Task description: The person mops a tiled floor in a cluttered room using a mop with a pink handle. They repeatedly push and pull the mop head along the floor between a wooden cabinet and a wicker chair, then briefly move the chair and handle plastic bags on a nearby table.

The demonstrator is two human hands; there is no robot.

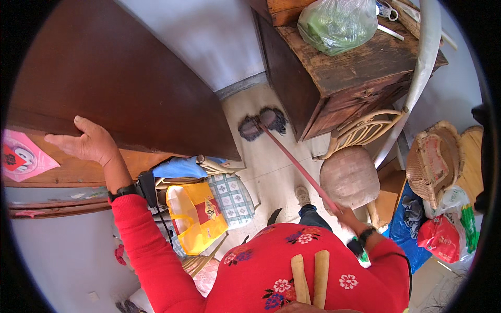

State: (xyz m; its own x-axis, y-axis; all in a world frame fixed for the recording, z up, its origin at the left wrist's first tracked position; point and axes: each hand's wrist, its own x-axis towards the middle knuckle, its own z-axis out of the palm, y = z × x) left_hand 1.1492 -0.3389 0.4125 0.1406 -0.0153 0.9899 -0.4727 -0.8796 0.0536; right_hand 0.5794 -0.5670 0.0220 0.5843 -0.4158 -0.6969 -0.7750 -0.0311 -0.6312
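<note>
My left hand (92, 141) lies against the edge of a dark brown wooden door (129, 78), thumb and fingers spread apart. My right hand (346, 219) grips the upper end of a reddish-pink pole (295, 164). The pole slants down to a mop-like head (258, 122) with brown pads and a dark fringe. That head sits flat on the pale tiled floor (270, 168), between the door and an old wooden cabinet (313, 105).
Right of the pole stands a rattan chair (350, 178) with a round seat. A yellow bag (199, 219) leans by a checked cushion (231, 199) on the left. A plastic bag of greens (338, 27) tops the cabinet. Woven baskets (432, 164) and bags (440, 238) crowd the right.
</note>
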